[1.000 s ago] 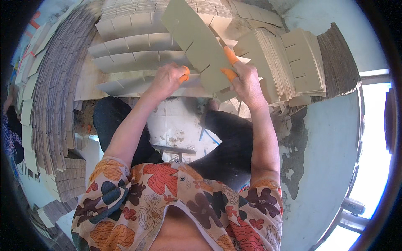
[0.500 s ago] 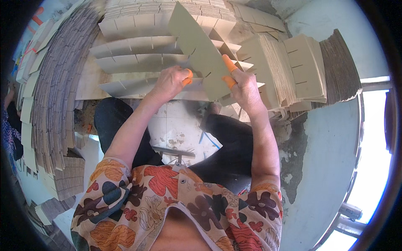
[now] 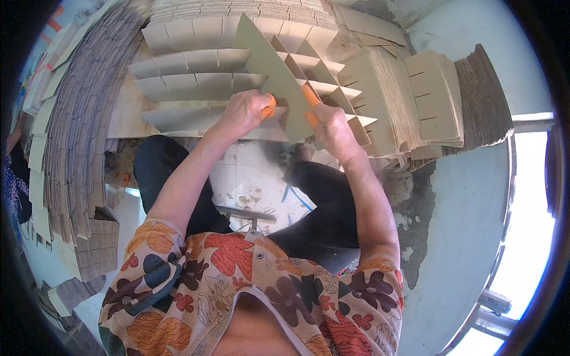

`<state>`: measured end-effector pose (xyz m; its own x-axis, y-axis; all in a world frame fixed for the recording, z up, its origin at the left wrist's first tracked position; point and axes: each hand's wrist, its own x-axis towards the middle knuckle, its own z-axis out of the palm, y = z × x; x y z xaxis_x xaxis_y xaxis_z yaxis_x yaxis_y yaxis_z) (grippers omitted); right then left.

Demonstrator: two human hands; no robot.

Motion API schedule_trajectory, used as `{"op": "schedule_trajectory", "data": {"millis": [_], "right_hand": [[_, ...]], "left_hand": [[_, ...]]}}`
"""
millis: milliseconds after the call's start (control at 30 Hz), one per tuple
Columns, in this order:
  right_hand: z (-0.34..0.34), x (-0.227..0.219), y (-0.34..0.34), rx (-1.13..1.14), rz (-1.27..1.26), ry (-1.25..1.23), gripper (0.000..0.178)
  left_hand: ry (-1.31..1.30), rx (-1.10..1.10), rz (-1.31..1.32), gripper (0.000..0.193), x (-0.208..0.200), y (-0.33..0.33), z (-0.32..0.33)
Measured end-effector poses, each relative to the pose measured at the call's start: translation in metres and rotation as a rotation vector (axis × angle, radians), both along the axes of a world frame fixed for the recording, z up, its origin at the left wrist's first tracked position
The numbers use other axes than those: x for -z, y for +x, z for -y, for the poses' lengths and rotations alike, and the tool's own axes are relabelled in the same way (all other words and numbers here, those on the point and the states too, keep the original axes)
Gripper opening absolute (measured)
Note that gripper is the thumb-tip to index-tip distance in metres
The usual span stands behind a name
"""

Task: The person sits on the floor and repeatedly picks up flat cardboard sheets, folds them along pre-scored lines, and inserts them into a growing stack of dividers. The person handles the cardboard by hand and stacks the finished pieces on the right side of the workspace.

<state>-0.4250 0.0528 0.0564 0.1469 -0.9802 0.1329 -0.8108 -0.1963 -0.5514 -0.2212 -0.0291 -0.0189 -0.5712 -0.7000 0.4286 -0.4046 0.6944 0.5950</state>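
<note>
Several long slotted cardboard strips [image 3: 199, 88] stand on edge in rows before me. At their right part, crossing strips [image 3: 320, 71] form an open grid of cells. A slanting cardboard divider [image 3: 267, 68] stands across the rows, left of that grid. My right hand [image 3: 335, 132], with orange finger covers, is closed on this divider near its near end. My left hand [image 3: 244, 114] is closed at the nearest long cardboard strip [image 3: 196, 118], its orange-covered fingers curled round the top edge. The divider's lower edge and slots are partly hidden behind the strips and my hands.
Tall stacks of cardboard strips [image 3: 89, 118] line the left side. More slotted cardboard stacks [image 3: 430, 98] stand at the right, beside a pale wall [image 3: 460, 196] with peeling patches. A further stack [image 3: 237, 12] lies at the far side. My knees flank the tiled floor [image 3: 237, 178].
The divider has come down among the rows and swung slightly left, uncovering the grid behind it. My right hand has moved left with it. My left hand has hardly moved.
</note>
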Motion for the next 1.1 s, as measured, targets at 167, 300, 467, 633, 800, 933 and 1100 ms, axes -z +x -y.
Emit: {"op": "schedule_trajectory", "data": {"millis": [167,300,467,633,800,933,1100], "right_hand": [[0.001,0.021,-0.001,-0.028,-0.123,-0.124,0.006],[-0.005,0.022,0.005,-0.090,-0.124,-0.173,0.032],[-0.010,0.056,0.010,-0.192,-0.317,-0.114,0.057],[0.001,0.019,-0.026,0.140,-0.481,-0.271,0.029],[-0.002,0.009,-0.134,0.714,-0.695,-0.206,0.035],[-0.013,0.042,-0.169,0.762,-0.777,0.084,0.044],[-0.019,0.069,-0.217,0.684,-0.723,-0.006,0.045]], "left_hand": [[-0.005,-0.008,0.003,0.013,0.000,0.000,0.001],[0.030,-0.014,0.018,0.009,-0.001,0.003,0.000],[-0.010,0.007,0.051,0.014,0.003,0.002,0.000],[-0.043,0.042,0.039,0.023,-0.007,0.006,-0.005],[-0.051,0.029,0.063,0.034,-0.027,0.025,-0.013],[-0.053,-0.021,0.120,0.036,-0.021,0.037,-0.010],[-0.066,-0.061,0.165,0.036,-0.028,0.044,-0.011]]}}
